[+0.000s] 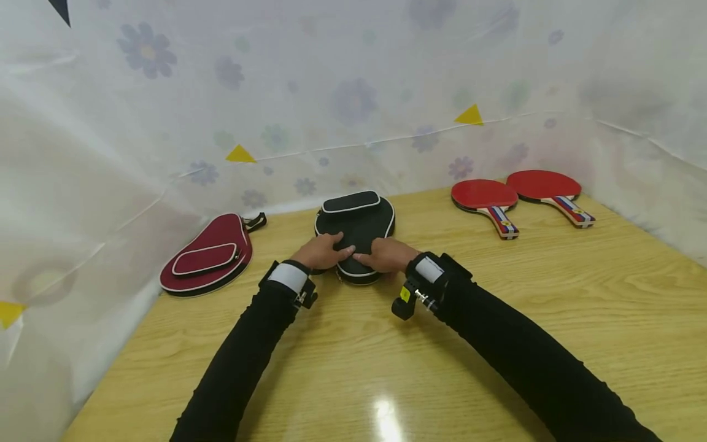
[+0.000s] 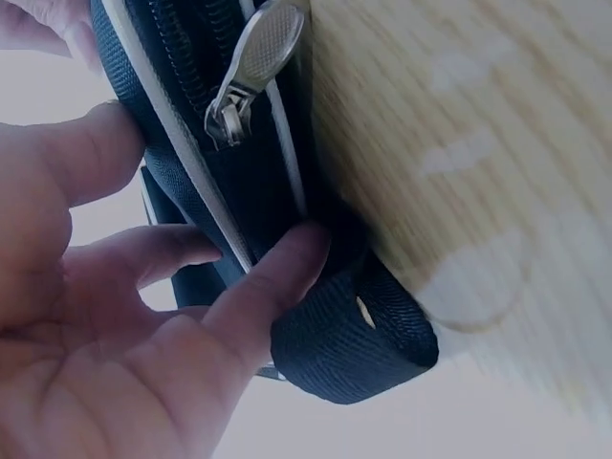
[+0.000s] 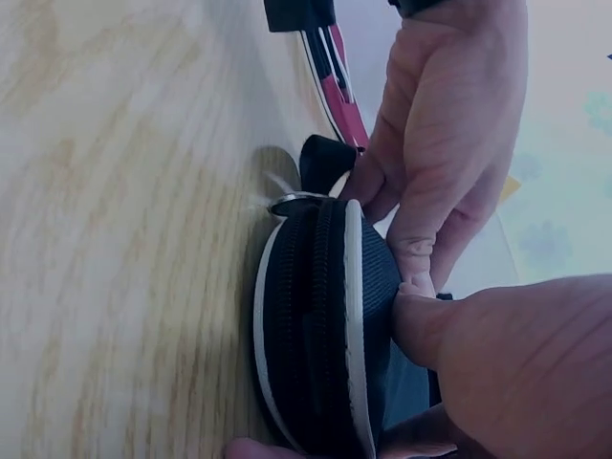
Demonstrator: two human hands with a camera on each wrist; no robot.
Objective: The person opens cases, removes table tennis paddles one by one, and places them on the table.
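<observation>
A black table tennis bat case [image 1: 356,227] with white piping lies at the back middle of the table, its small pocket [image 1: 351,201] facing up at the far end. My left hand [image 1: 319,250] grips the case's near left side, thumb on top and a finger against the side by the black strap loop [image 2: 354,335]. Just above that finger in the left wrist view is the metal zip pull [image 2: 256,59]. On the near right side, my right hand [image 1: 389,255] holds the case, thumb on top and a fingertip [image 3: 256,449] at the lower edge. Both thumbs nearly meet.
A dark red bat case [image 1: 212,242] with white piping and a black strap lies to the left. Two red table tennis bats, one nearer [image 1: 485,194] and one farther right [image 1: 544,184], lie at the back right. A flowered sheet [image 1: 353,135] hangs behind the wooden table [image 1: 342,356].
</observation>
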